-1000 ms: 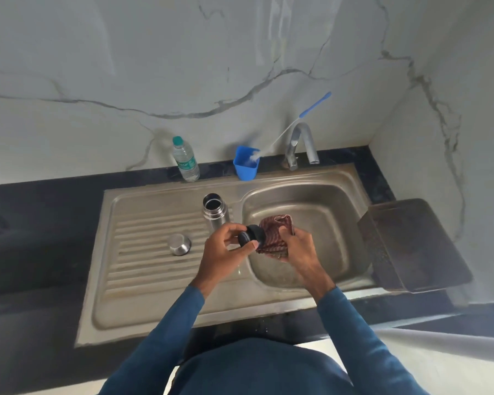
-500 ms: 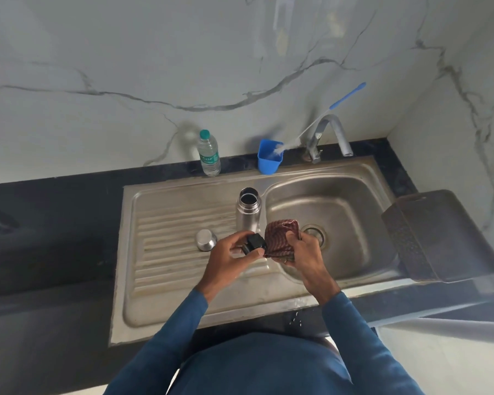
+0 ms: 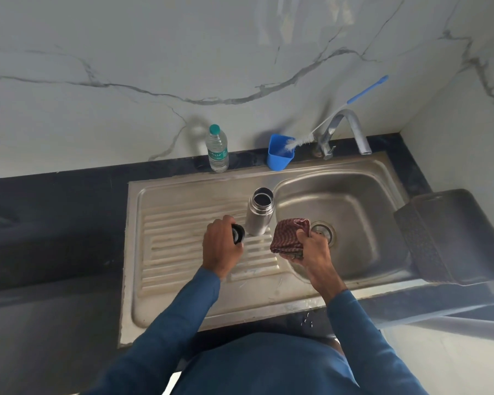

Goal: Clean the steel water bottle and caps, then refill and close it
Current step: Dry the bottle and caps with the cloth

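The steel bottle [image 3: 259, 213] stands upright and uncapped on the drainboard [image 3: 183, 252], next to the basin's left edge. Just left of it, my left hand [image 3: 221, 248] grips a black inner cap [image 3: 238, 233] low over the ribs of the drainboard. My right hand [image 3: 311, 252] holds a bunched maroon cloth [image 3: 290, 235] over the basin's left side, apart from the cap. The steel outer cap is out of sight, likely under my left hand.
A plastic water bottle [image 3: 218, 149] and a blue cup [image 3: 280, 153] holding a long bottle brush [image 3: 340, 111] stand along the back counter by the tap [image 3: 351, 129]. The sink basin [image 3: 354, 201] has its drain [image 3: 324, 232] open. A dark block [image 3: 454, 232] lies on the right counter.
My hands have come apart. The left hand carried the black cap leftward and down over the drainboard, covering the steel cap. The right hand kept the cloth over the basin.
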`<state>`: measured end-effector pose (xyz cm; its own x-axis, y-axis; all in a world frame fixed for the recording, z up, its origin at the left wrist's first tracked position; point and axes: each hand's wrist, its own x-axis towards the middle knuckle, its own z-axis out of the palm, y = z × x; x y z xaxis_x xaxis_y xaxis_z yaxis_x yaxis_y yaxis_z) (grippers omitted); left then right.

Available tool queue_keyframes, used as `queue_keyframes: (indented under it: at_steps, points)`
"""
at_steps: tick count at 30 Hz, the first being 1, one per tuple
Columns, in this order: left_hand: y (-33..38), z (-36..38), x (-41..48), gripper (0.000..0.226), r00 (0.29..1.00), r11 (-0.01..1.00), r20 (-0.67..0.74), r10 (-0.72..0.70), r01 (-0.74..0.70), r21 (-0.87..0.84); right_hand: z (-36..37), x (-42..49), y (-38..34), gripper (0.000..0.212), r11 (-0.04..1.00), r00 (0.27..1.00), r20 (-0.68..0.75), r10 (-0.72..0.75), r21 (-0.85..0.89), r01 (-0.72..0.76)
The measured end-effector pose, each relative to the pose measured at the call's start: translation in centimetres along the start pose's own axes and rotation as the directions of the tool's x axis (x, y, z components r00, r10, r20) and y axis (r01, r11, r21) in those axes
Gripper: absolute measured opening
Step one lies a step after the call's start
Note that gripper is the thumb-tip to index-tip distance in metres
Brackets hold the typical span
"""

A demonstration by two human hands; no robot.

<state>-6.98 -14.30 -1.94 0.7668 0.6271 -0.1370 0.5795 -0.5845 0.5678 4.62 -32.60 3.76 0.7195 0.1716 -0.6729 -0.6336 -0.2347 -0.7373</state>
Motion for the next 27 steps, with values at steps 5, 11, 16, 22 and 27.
queue_keyframes:
  at_steps: [5, 11, 16, 22, 27]
  points:
    - [-0.2, 1.3, 3.1, 0.051, 0.992, 0.954, 0.127, -0.012, -0.027, 0.298, -0.2, 0.7, 0.0, 0.01, 1.0, 0.999, -0.028, 0.015, -0.01, -0.015]
    - [-0.4, 2.7, 4.0, 0.045, 0.986, 0.843, 0.165, -0.026, -0.067, 0.533, -0.6, 1.5, 0.3, 0.014, 0.999, 0.999, -0.042, 0.031, -0.014, -0.032]
    - [-0.7, 3.4, 4.5, 0.05, 0.982, 0.842, 0.174, -0.07, -0.035, 0.538, -0.5, 1.9, 0.3, 0.017, 0.999, 0.998, -0.043, 0.04, -0.025, -0.041]
    - [-1.9, 3.2, 4.2, 0.077, 0.965, 0.836, 0.202, -0.168, 0.032, 0.547, -0.1, 1.8, 0.0, 0.022, 0.998, 0.998, -0.016, 0.06, -0.013, -0.06]
    - [-3.8, 2.3, 3.0, 0.064, 0.931, 0.846, 0.243, -0.272, 0.111, 0.521, 0.2, 2.1, 0.1, 0.025, 0.997, 0.998, -0.019, 0.066, -0.032, -0.067]
